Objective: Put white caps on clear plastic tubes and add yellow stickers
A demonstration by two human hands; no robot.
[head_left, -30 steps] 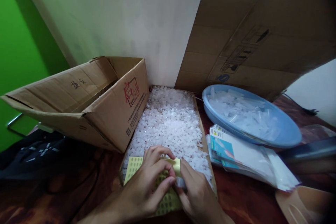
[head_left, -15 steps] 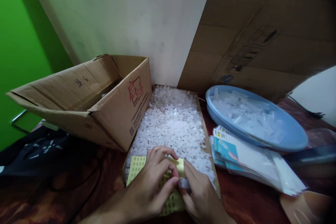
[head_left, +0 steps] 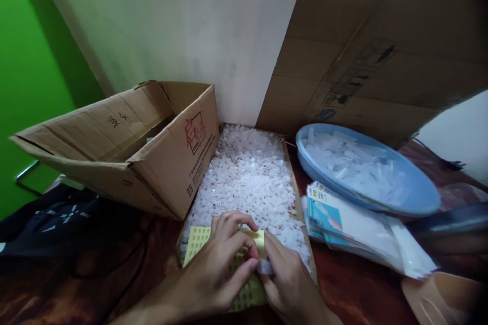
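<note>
Right hand (head_left: 290,275) pinches small clear plastic piece (head_left: 266,267) over yellow dotted sticker sheet (head_left: 196,239). Left hand (head_left: 224,258) curled, thumb and index by piece's end, can't tell if gripping. Looks like mid-stickering tbh; next move probably needs steady right hold, light left press.

2 bare hands are facing each other at the lower middle, their fingertips sitting close together. The left forearm (head_left: 163,294) is slanting up from the lower left, and the left hand (head_left: 223,259) is arching, its index finger and thumb (head_left: 240,277) curving into a near-ring. The right hand (head_left: 287,277) is angling inward from the lower right, its back showing, its fingers bending in a pinch.
</note>
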